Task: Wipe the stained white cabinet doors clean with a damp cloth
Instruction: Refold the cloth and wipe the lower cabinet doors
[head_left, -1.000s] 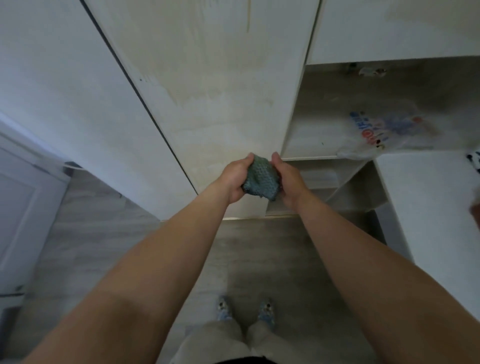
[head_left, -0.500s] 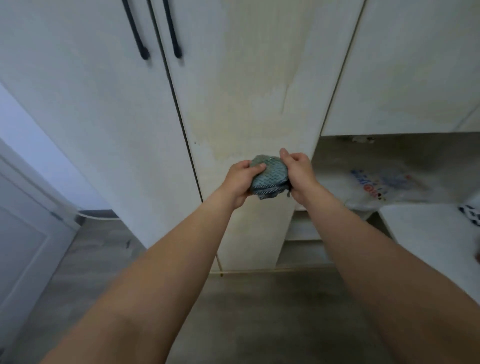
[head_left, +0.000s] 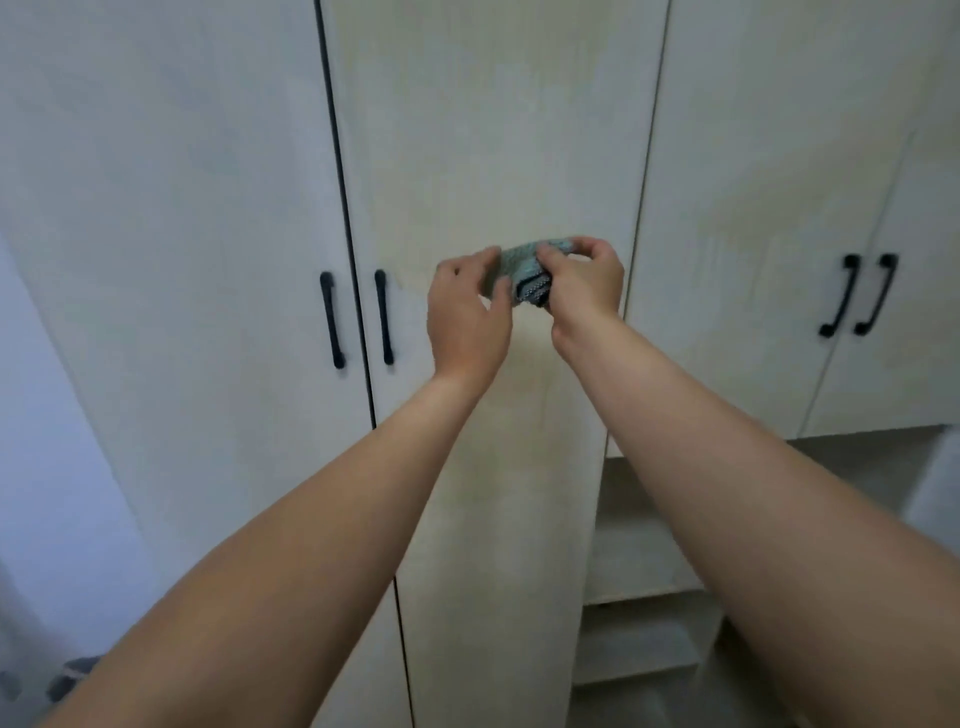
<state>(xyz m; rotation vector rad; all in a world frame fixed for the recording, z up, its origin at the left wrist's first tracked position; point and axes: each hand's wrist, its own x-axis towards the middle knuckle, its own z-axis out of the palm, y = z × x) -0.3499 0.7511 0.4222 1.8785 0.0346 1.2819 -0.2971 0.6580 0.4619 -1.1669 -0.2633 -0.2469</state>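
Note:
A folded teal-green cloth (head_left: 524, 262) is held up at chest height in front of the middle cabinet door (head_left: 493, 130). My right hand (head_left: 584, 283) pinches its right end with curled fingers. My left hand (head_left: 467, 312) holds its left end between thumb and fingers. The tall white door behind the cloth carries yellowish stains across its upper and middle parts. The cloth's far side is hidden, so I cannot tell whether it touches the door.
A cleaner white door (head_left: 171, 208) stands to the left, with two black handles (head_left: 332, 319) by the gap. Upper right doors (head_left: 769, 208) are also stained and have black handles (head_left: 857, 293). Open shelves (head_left: 649, 597) sit at lower right.
My view has tilted up from the floor to the doors. Both hands have risen with the cloth, from the door's lower part to handle height.

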